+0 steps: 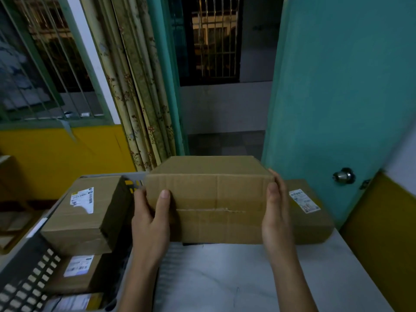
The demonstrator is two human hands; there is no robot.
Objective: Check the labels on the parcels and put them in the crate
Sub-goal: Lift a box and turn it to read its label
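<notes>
I hold a brown cardboard parcel (213, 199) up in front of me, its taped seam side facing me, with no label showing on it. My left hand (150, 224) grips its left end and my right hand (275, 217) grips its right end. On the left stands a grey plastic crate (24, 273) with a perforated wall. Inside it lies a labelled parcel (85, 212) on top of another labelled parcel (74, 273). A further labelled parcel (308, 212) rests on the table behind my right hand.
A white table top (247, 278) lies under my arms. A teal door (342, 86) with a metal knob (343, 176) stands open at the right. A floral curtain (139, 86) and a barred window (45, 64) are behind the crate. Yellow wall runs along the left.
</notes>
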